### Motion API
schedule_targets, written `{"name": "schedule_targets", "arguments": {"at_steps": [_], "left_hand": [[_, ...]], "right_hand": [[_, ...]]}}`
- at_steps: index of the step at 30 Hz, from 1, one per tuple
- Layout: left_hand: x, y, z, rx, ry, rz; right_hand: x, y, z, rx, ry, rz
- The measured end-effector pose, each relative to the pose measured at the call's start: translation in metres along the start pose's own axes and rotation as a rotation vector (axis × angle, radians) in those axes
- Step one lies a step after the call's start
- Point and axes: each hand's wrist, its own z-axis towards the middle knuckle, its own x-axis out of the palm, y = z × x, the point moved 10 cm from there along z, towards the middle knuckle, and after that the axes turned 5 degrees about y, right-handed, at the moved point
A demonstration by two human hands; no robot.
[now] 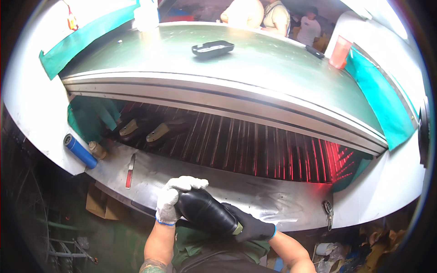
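Observation:
A glossy black shoe upper point(203, 210) on a last is held between my two hands, just in front of the metal ledge. My left hand point(169, 199), in a white knit glove, wraps its rounded left end with closed fingers. At the narrower right end, my right hand point(251, 226) in a black glove is closed around it. A bit of the olive-green last point(237, 229) shows beside that hand. Farther back, two dark shoes with olive tops, one the left shoe point(129, 128) and one the right shoe point(157, 133), rest on the slatted conveyor point(230, 146).
On the metal ledge point(268, 199) lie a red-handled knife point(129, 171), a blue cylinder point(80, 151), a small tan bottle point(97, 149) and a metal tool point(328, 213). Above the lit opening, a green top point(150, 52) carries a black tray point(213, 48) and a pink cup point(340, 52). People stand beyond.

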Motion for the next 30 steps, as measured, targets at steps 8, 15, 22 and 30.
{"name": "schedule_targets", "arguments": {"at_steps": [8, 15, 22, 30], "left_hand": [[-0.001, 0.009, -0.009, 0.031, -0.096, -0.051], [0.004, 0.010, -0.003, 0.063, -0.135, -0.097], [0.011, 0.004, 0.005, 0.065, -0.030, 0.050], [0.001, 0.003, 0.019, 0.070, -0.021, 0.058]], "right_hand": [[-0.004, -0.007, -0.002, -0.060, -0.013, -0.033], [-0.006, -0.008, -0.002, -0.085, -0.022, -0.031], [-0.004, 0.000, -0.004, -0.085, -0.014, 0.059], [-0.002, 0.020, 0.001, -0.208, -0.016, 0.189]]}}
